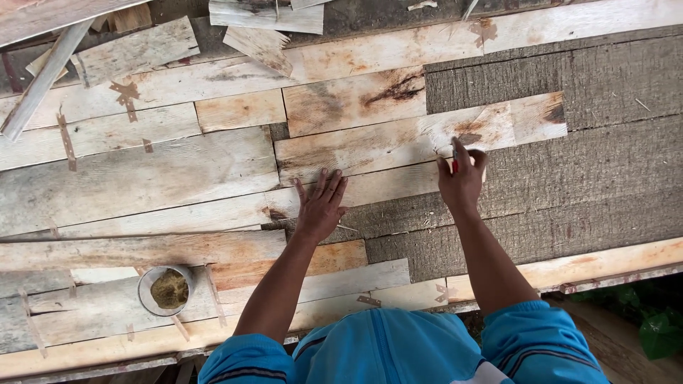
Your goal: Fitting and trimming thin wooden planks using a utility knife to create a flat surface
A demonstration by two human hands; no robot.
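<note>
Left hand (321,205): flat, palm down, fingers spread and fully extended, holding nothing; pressed on the pale veneer strip (420,139) near its lower edge. Probably there to pin the thin sheet against the grey backing sheet (569,178) and stop it from sliding or curling.

Right hand (461,179): closed around a small tool (454,158), pinched between thumb and fingers, tip down. Red and pale bits showing between the fingers; exact kind not clear. Tip touching the veneer strip toward its right half, just left of a dark knot mark. Grip tight and close to the tip, presumably for control on a thin surface.

Veneer strip: lying lengthwise, on top of the grey backing sheet, right end ending short of that sheet's far edge. More pale patches (354,99) butted directly above the strip, seams tight. Brown tape pieces (126,94) across joints well left of the strip. Round tin (166,290) with yellowish-brown contents, far below-left of the strip, near the table's near edge. Loose offcuts (260,43) piled above-left of the strip.
</note>
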